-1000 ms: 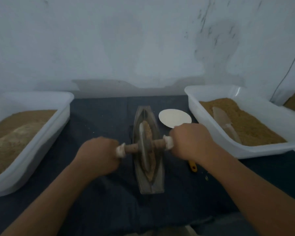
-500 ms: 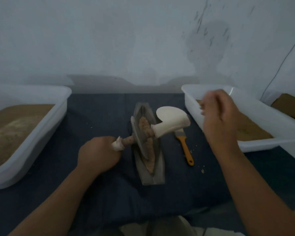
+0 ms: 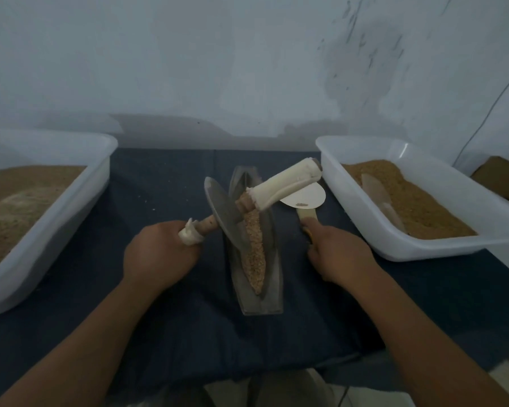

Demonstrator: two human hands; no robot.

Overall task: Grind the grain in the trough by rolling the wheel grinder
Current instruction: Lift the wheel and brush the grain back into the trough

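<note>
Holding the wheel grinder (image 3: 228, 218) by one end only is the weak point, I judge. My left grip (image 3: 159, 257) is clenched round the wrapped left end of its axle, while the right end sticks up free, close to the corner of the right tub (image 3: 423, 249). The wheel leans steeply over the left side of the trough (image 3: 272, 289), which lies on the dark cloth of the tabletop (image 3: 188, 333) between my arms. If the wheel slips or drops, it could knock the trough askew and throw grain (image 3: 254, 251) onto the cloth. My right grip (image 3: 338, 257) is closed round the handle of a scraper (image 3: 304, 217) just right of the trough, so it cannot steady the axle.

The trough holds a narrow ridge of coarse brown grain along its channel. The right tub holds brown meal with a pale scoop (image 3: 376, 195) half sunk in it. The left tub (image 3: 56, 236) holds brown meal too, paler in one mound. A small white dish (image 3: 309, 195) beside the trough carries a few crumbs.
</note>
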